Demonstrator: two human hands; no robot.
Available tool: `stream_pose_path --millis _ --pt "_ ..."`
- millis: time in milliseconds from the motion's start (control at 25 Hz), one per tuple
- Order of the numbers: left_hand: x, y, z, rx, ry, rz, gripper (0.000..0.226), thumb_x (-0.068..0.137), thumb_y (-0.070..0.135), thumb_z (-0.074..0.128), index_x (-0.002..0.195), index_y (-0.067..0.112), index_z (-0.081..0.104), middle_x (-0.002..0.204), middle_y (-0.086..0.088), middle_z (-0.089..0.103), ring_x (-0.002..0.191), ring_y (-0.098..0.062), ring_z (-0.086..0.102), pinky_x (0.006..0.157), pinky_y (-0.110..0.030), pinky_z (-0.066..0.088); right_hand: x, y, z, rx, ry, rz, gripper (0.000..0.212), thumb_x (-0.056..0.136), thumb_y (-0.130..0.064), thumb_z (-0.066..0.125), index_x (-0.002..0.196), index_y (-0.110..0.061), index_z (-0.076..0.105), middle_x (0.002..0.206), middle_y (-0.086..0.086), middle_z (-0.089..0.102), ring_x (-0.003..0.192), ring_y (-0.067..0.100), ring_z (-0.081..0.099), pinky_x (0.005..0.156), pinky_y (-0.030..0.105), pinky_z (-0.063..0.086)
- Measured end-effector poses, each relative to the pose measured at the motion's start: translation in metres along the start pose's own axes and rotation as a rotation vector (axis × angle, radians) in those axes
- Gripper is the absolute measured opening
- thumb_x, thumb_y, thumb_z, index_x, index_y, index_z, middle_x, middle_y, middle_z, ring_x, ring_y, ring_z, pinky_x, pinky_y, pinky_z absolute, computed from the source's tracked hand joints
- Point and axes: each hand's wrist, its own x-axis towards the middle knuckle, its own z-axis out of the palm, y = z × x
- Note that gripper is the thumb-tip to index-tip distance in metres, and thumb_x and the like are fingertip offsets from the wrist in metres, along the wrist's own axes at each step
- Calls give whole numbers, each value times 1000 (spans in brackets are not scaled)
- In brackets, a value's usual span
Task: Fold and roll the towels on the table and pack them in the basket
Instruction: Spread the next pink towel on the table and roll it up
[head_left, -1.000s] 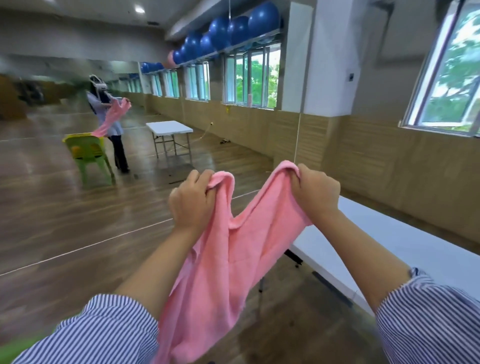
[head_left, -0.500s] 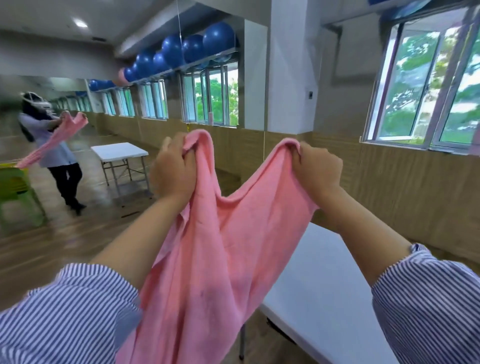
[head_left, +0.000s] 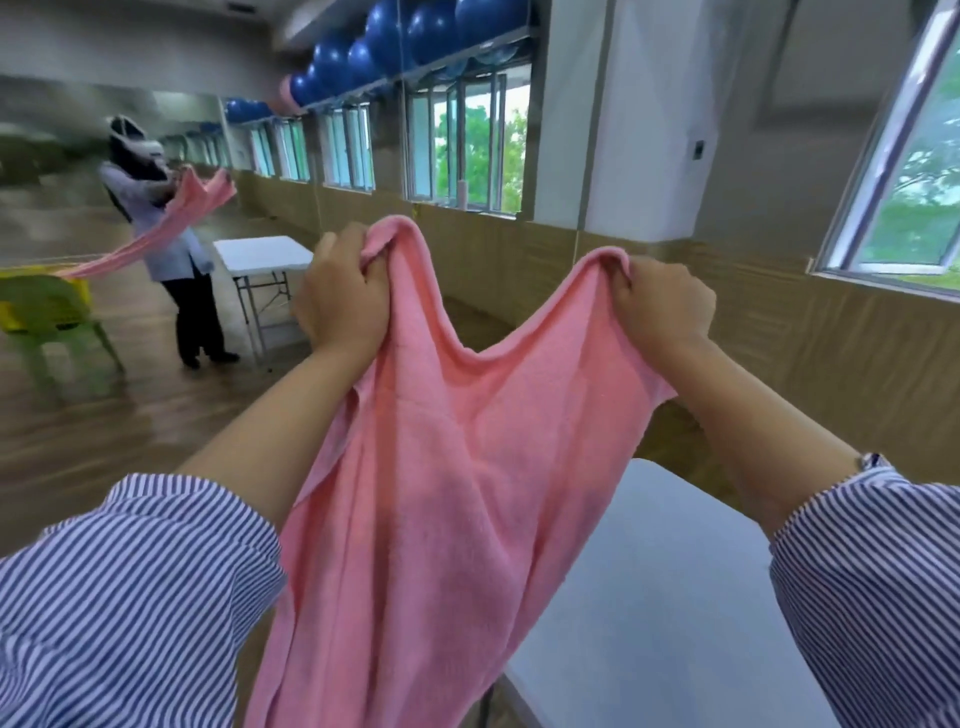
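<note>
The pink towel (head_left: 441, 499) hangs in the air in front of the person, its top edge sagging between both hands and its lower part draping past the near corner of the white desk (head_left: 649, 597). The left hand (head_left: 340, 299) and right hand (head_left: 662, 306) are raised, fingers clamped on a bunched corner each. A blurred yellow shape, possibly a basket (head_left: 21, 319), sits on a green chair (head_left: 49, 312) far left.

An exercise or dance studio: a mirror wall (head_left: 130, 156), wooden floor (head_left: 156, 415), and blue exercise balls (head_left: 395, 31) stored above the windows (head_left: 467, 150).
</note>
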Motion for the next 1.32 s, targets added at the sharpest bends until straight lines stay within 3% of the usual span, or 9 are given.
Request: stream_pose_path --millis 240,480,600,720,880,1040,1120,1200,1320 --pt "13 -68 72 119 -56 -41 20 96 27 43 87 14 56 91 -7 58 83 -30 53 61 -32 24 26 -34 108 5 -141 -100 48 99 -44 25 94 -15 63 86 11 66 78 33 62 60 31 35" --pt "65 -160 174 131 -163 -87 23 98 26 41 87 14 56 83 0 48 69 -20 42 60 -30 24 77 -65 241 -79 -282 -86 43 98 -41 26 92 -18 62 87 8 66 81 31 63 60 29 35" --pt "113 -204 206 156 -165 -134 18 96 23 42 92 13 57 96 -11 56 80 -30 52 65 -33 26 123 -70 299 -163 -337 -68 42 98 -39 27 96 -20 64 94 8 67 86 30 64 62 29 34" --pt "166 -236 227 175 -152 -175 21 96 23 43 95 7 56 105 -20 57 93 -40 55 68 -34 26 183 -67 335 -200 -344 1 45 98 -40 27 107 -18 65 104 13 66 97 34 62 73 35 43" --pt "197 -257 245 152 -129 -131 21 95 25 45 95 8 57 102 -21 58 91 -42 54 68 -36 29 247 -55 341 -207 -305 -1 48 99 -44 25 107 -18 64 99 14 66 94 33 62 78 38 46" --pt "196 -250 247 157 -140 -75 19 95 28 45 77 21 44 92 -13 54 82 -36 49 63 -36 28 292 -47 320 -138 -208 31 47 98 -47 26 111 -20 62 106 16 64 100 35 59 79 38 43" --pt "191 -237 244 134 -132 -53 22 95 29 46 75 20 44 87 -11 51 79 -36 48 62 -36 27 302 -36 306 -94 -182 24 47 96 -51 28 100 -20 63 102 16 64 97 36 58 75 37 41" --pt "177 -224 237 94 -125 -69 27 95 29 46 72 15 39 79 -6 48 74 -34 45 60 -36 29 298 -22 292 -27 -201 -2 42 95 -51 32 89 -22 62 95 14 65 91 35 59 70 34 37" --pt "126 -200 216 50 -140 -153 30 93 28 48 73 8 41 68 -8 46 67 -35 43 58 -40 34 265 11 270 28 -302 -83 33 92 -46 42 91 -22 65 81 7 60 78 28 53 65 31 36"
